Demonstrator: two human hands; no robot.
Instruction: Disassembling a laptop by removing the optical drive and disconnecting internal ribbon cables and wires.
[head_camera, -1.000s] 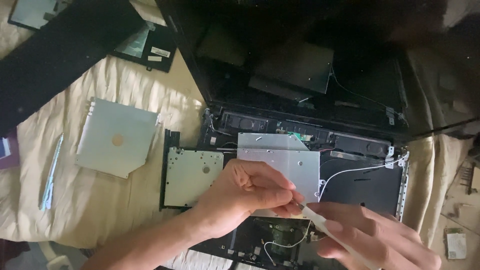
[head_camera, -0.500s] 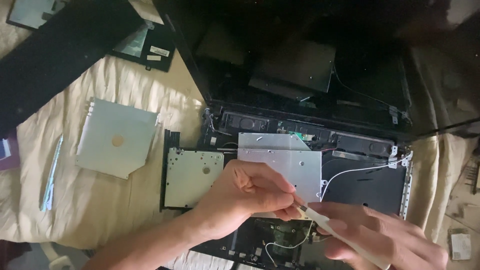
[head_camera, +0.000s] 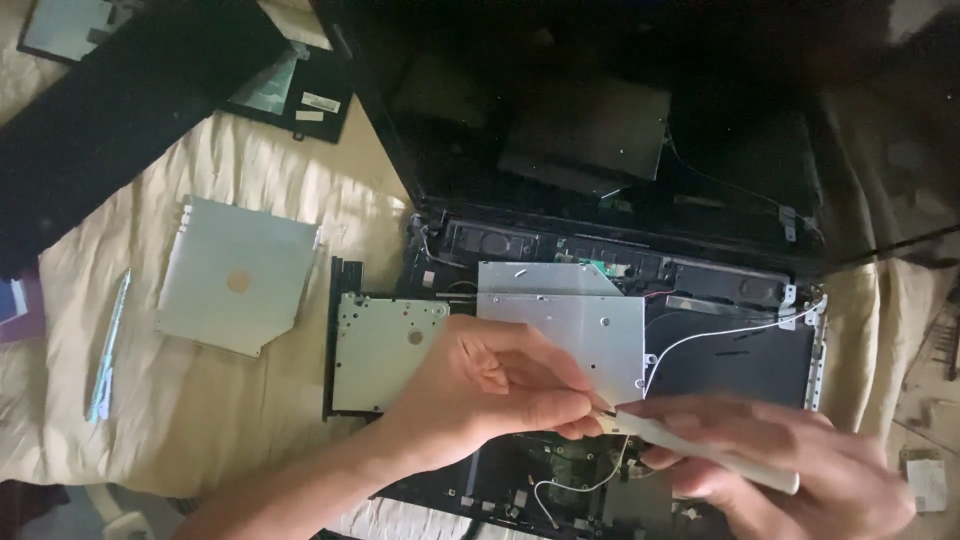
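**Two hands work inside an opened laptop**

The right hand (head_camera: 790, 470) is closed around a thin white tool (head_camera: 700, 450), held like a pen. The tool's tip touches the near right corner of a flat silver metal plate (head_camera: 565, 325) in the open laptop base (head_camera: 740, 360). The left hand (head_camera: 500, 385) pinches shut right at that corner, likely to keep the spot steady. A thin white wire (head_camera: 720, 335) curls across the dark base to the right. A square silver disc drive (head_camera: 385, 350) sits in the left side of the base. Farther left, another flat silver drive cover (head_camera: 235, 275) lies on the wrinkly cream cloth (head_camera: 150, 410), set out of the way.
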